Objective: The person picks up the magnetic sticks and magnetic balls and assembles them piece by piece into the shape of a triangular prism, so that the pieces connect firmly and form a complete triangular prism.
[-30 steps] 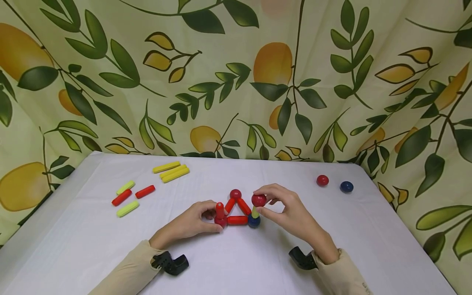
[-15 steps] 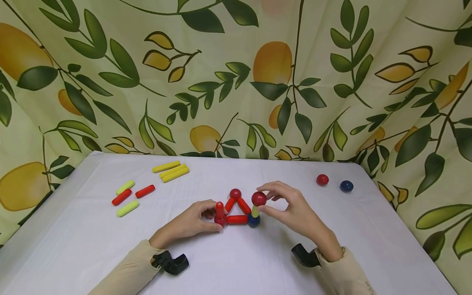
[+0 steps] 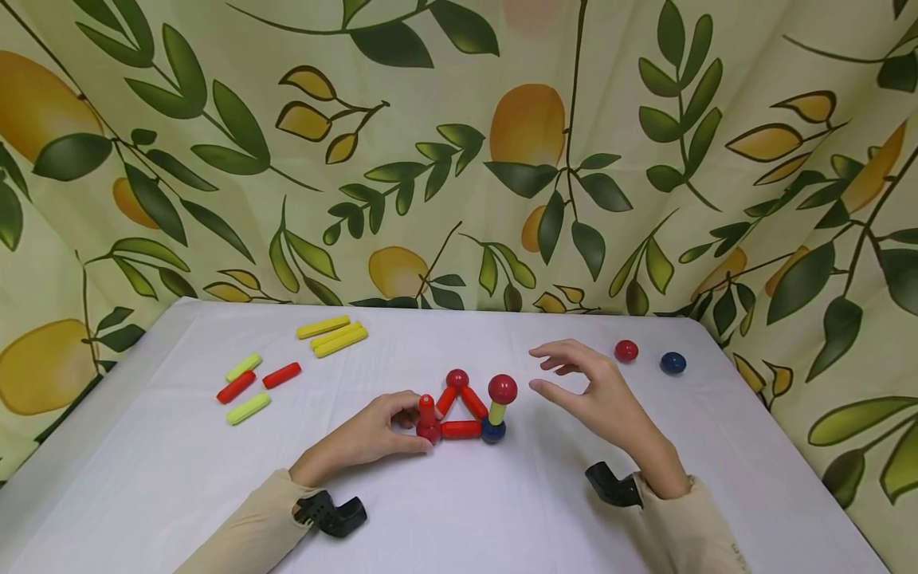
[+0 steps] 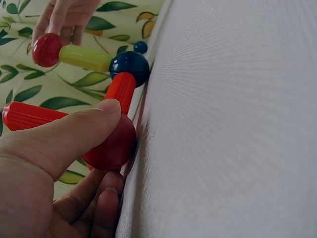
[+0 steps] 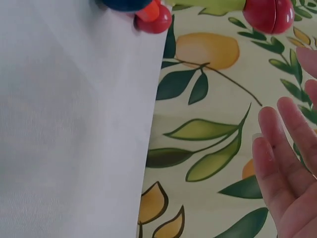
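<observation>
L hand point(image 3: 373, 434) pinches the glossy red plastic ball point(image 3: 429, 431) at the left corner of the flat triangle of red plastic rods point(image 3: 460, 414), thumb on top, fingers curled behind; wrist view shows the thumb pressed over that ball. A short red plastic rod point(image 3: 427, 409) stands upright on it.

R hand point(image 3: 598, 397) holds nothing: fingers spread, loosely bent, hovering just right of the post and apart from it.

The post: dark blue plastic ball point(image 3: 493, 431) at the triangle's right corner, a short yellow-green plastic rod point(image 3: 496, 413) upright on it, a second red plastic ball point(image 3: 503, 388) capping the top. A third red ball point(image 3: 457, 378) forms the triangle's far corner. All sits mid-table, nearer the front edge of the white cloth-covered table point(image 3: 459, 510).

Toward the far right corner: a loose red ball point(image 3: 626, 351) w/ a loose dark blue ball point(image 3: 672, 363) beside it, apart. Toward the far left: three long yellow rods point(image 3: 333, 333) together; nearer the left edge, two red point(image 3: 281, 373) and two pale green short rods point(image 3: 248, 406), scattered.

Leaf-and-fruit print fabric backdrop point(image 3: 459, 151) behind and at the sides.
</observation>
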Available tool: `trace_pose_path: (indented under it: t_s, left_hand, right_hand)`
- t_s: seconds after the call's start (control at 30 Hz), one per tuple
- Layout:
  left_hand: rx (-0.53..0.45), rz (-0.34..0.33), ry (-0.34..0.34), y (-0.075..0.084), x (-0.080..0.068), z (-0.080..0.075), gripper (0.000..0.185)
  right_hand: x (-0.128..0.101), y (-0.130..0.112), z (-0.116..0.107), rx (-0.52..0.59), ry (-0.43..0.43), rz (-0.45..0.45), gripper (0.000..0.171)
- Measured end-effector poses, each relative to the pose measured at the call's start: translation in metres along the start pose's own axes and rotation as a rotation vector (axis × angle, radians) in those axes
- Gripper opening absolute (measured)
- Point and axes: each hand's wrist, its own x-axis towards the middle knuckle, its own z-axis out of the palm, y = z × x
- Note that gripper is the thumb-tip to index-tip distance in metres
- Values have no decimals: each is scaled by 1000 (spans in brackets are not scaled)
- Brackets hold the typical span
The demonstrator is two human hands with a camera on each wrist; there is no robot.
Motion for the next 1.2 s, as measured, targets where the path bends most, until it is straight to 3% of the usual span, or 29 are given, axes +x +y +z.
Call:
trace_pose_path:
  t_s: [0.33, 0.57, 0.8, 1.2]
  left_hand:
    - [-10, 17, 5, -1, 0, 0, 28]
    - [-17, 17, 2, 0, 0, 1, 29]
    - [-17, 7, 6, 0, 0, -1, 30]
    - [-24, -8, 4, 0, 0, -1, 30]
  right_hand:
    - [0, 19, -8, -27, 51, 60, 37]
    - [-3, 33, -14, -42, 102, 51, 37]
    - [-3, 51, -25, -118, 158, 79, 36]
    - [-8, 84, -40, -99, 151, 118, 36]
